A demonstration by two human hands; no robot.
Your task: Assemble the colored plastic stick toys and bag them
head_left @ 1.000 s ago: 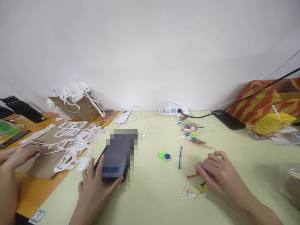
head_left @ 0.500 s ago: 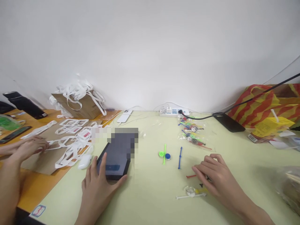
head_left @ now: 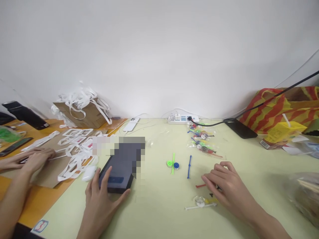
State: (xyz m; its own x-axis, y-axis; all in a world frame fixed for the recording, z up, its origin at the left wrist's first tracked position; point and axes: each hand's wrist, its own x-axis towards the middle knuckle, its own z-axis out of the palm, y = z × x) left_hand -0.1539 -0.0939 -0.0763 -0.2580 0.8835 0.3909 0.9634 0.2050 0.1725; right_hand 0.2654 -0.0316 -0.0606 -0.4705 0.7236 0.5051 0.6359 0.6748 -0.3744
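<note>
My left hand [head_left: 98, 202] grips the near end of a dark tablet [head_left: 118, 169], fingers along its left edge and thumb by its near right corner. Curled over the table, my right hand [head_left: 229, 189] has its fingers bent together; what they hold, if anything, is hidden. By its fingertips lie a red plastic stick [head_left: 200, 186], a small black piece [head_left: 211, 195] and a white stick [head_left: 199, 207] with a clear round piece [head_left: 199, 200]. Further left are a blue stick [head_left: 189, 167] and a green stick [head_left: 173, 169] flanked by green and blue discs.
Bagged colourful parts [head_left: 203, 144] lie before a power strip [head_left: 183, 119]. At right are a black phone [head_left: 241, 128], a yellow drink carton [head_left: 281, 134] and a plastic bag [head_left: 306, 196]. Left, another person's hands [head_left: 37, 159] work among white straps [head_left: 72, 166], near a white earbud case [head_left: 89, 173].
The view has shifted slightly, moving most things a little left. The tablet and my left hand have slid slightly left and nearer. My right hand keeps its curled pose.
</note>
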